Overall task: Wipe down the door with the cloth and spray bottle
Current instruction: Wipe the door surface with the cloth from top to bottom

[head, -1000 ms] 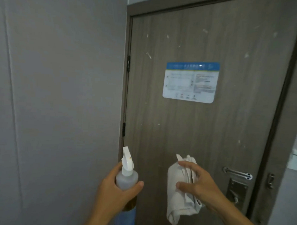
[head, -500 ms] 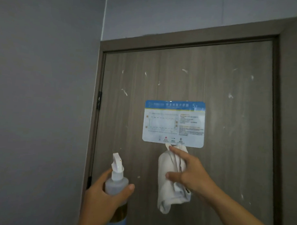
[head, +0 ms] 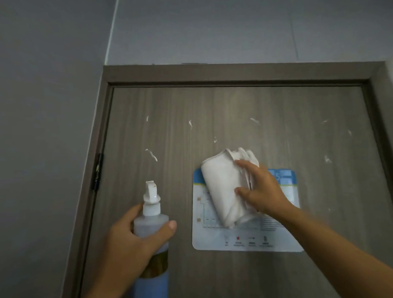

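Cloth [head: 221, 187], bunched and white, has been raised from below the blue-bordered notice [head: 245, 242] to its upper edge, where it is now held over the notice's top left corner against the door [head: 237, 110]. It is pinched by the right hand [head: 262, 193], with the thumb set on its front and the fingers wrapped over its folded edges. Whether the cloth is pressed flat on the surface cannot be told. The spray bottle [head: 152, 216] is gripped upright by the left hand [head: 132, 242], thumb curled across the neck, nozzle turned toward the door; the trigger finger is hidden. The view has also been tilted upward, so the top edge of the door frame is now shown. Several white smears [head: 152, 154] are seen on the upper panel, above and left of the cloth. Wiping is judged to be starting at the top, with those marks untouched and no wet patch visible.
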`<act>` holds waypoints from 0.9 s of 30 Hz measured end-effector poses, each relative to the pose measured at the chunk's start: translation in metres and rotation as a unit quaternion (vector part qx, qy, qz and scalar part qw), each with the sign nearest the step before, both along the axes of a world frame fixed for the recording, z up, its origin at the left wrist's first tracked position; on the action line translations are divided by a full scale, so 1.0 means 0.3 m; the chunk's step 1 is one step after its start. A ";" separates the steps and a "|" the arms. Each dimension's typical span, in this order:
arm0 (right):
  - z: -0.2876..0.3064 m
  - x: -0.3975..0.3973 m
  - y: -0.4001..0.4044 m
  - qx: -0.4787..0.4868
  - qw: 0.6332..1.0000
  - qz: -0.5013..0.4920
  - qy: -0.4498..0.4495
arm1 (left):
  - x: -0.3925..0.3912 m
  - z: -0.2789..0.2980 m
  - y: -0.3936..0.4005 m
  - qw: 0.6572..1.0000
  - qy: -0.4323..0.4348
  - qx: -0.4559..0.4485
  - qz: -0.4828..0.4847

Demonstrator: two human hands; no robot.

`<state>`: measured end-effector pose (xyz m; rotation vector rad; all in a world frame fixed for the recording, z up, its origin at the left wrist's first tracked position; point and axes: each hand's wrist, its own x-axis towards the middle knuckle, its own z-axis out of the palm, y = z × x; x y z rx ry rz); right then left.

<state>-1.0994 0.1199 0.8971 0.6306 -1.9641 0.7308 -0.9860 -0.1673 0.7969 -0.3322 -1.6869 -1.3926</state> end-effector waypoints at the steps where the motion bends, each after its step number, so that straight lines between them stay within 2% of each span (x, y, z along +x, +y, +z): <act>1: -0.010 -0.024 0.001 0.000 1.000 -0.013 0.007 | -0.021 0.009 -0.009 1.000 -0.003 0.001 -0.011; 3: -0.026 -0.060 -0.002 0.010 0.996 -0.079 0.046 | -0.057 0.019 -0.016 1.000 -0.006 0.004 -0.021; 6: -0.028 -0.079 -0.012 0.057 0.941 -0.261 0.206 | -0.103 0.020 -0.007 0.999 -0.008 0.020 -0.029; 10: -0.043 -0.060 -0.073 0.174 0.884 -0.305 0.309 | -0.138 0.015 0.013 0.999 -0.004 0.025 -0.025; 12: -0.049 -0.063 -0.114 0.232 0.872 -0.325 0.284 | -0.143 0.021 0.019 1.000 0.005 0.023 -0.018; 15: -0.066 -0.060 -0.166 0.253 0.859 -0.397 0.202 | -0.140 0.043 0.023 1.000 0.020 0.023 -0.008; 18: -0.084 -0.048 -0.199 0.210 0.861 -0.436 0.155 | -0.135 0.067 0.019 0.999 0.036 0.025 -0.010; 20: -0.090 -0.068 -0.201 0.205 0.849 -0.452 0.180 | -0.130 0.080 0.012 0.999 0.039 0.028 -0.013; 22: -0.092 -0.097 -0.193 0.216 0.848 -0.439 0.207 | -0.123 0.092 0.002 0.999 0.039 0.030 -0.012; 24: -0.084 -0.093 -0.169 0.257 0.850 -0.420 0.185 | -0.117 0.100 -0.006 0.999 0.042 0.019 -0.005; 27: -0.072 -0.111 -0.120 0.219 0.889 -0.356 0.186 | -0.109 0.110 -0.018 0.999 0.047 0.017 0.002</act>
